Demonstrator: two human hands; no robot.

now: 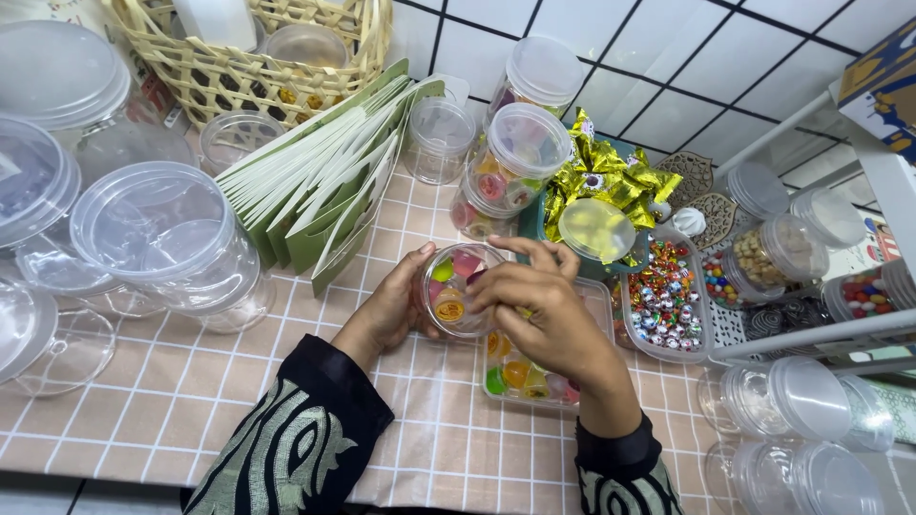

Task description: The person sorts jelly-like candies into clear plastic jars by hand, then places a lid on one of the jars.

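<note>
My left hand (389, 310) grips a small clear round jar (456, 286) tilted on its side, with colourful round candies inside. My right hand (544, 305) reaches over the jar's open mouth, fingers curled at its rim; whether it pinches a candy I cannot tell. Just below the right hand lies a clear rectangular tray (520, 377) of the same colourful candies. Both sleeves are black with a pale pattern.
Empty clear jars (167, 238) stand at left. A stack of green folded cards (324, 181) leans by a wicker basket (239, 67). Filled lidded jars (510, 157), gold-wrapped sweets (611, 176), a tray of small wrapped candies (663, 300) and more jars (801, 396) crowd the right.
</note>
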